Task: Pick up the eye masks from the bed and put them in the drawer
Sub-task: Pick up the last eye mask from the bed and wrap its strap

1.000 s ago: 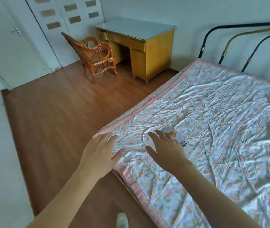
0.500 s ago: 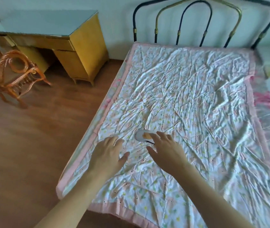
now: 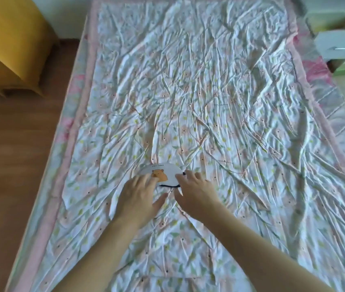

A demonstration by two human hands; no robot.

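One eye mask (image 3: pixel 163 172), two hands, left (image 3: pixel 140 198) and right (image 3: pixel 196 193), one bed (image 3: pixel 220 98), one yellow desk (image 3: pixel 7 45) and one drawer (image 3: pixel 340 48).

The bed sheet (image 3: pixel 209 102) is white with a pink and green floral print, pink-bordered; the eye mask (image 3: pixel 163 172) is white with an orange bear; at ten o'clock, a yellow desk (image 3: pixel 9 45).

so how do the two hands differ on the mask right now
The left hand lies with its fingertips over the mask's near-left part, by the bear print; the right hand touches its right edge, at the dark strap. The left thumb points right, the right thumb left. Both are palm-down, fingers spread, and neither has lifted the mask.
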